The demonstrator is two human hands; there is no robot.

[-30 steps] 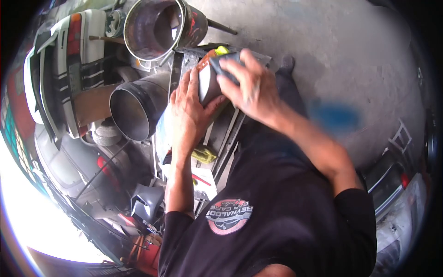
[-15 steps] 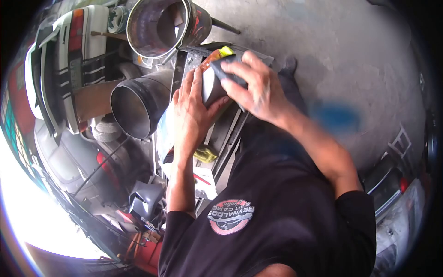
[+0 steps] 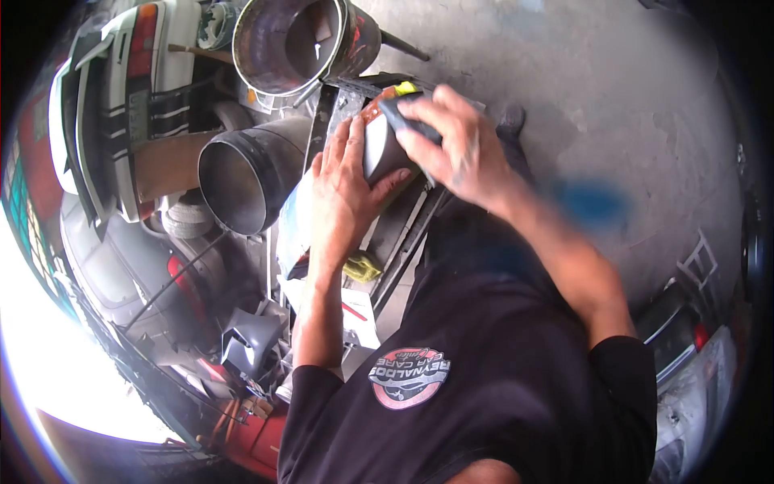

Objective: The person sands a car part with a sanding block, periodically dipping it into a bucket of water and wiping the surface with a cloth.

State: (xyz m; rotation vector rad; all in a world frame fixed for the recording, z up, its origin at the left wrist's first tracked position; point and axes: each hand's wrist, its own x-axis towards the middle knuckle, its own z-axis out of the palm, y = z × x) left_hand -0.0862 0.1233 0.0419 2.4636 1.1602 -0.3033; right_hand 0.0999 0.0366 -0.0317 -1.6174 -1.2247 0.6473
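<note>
A dark, curved part (image 3: 385,157) with a bright white reflection lies across a narrow metal stand. Reddish-brown colour shows along its far edge, and something bright yellow (image 3: 405,87) is beyond it. My left hand (image 3: 343,181) holds the part from its left, long fingers laid along one side and thumb stretched across the near end. My right hand (image 3: 459,145) is closed round a dark grey sanding block (image 3: 407,117), pressed on or just over the part's upper right; exact contact is hidden. The right fingers are slightly blurred.
An open bucket (image 3: 355,40) stands beyond the stand. A black cylindrical container (image 3: 234,173) lies at its left. Below my left forearm are a yellow-green cloth (image 3: 363,266) and white paper (image 3: 359,319). Cars fill the left side; a metal frame (image 3: 701,254) is on the right.
The whole view has shifted slightly, so the bucket and stand sit a little further right. My right hand and the sanding block have moved slightly over the part; my left hand keeps its hold.
</note>
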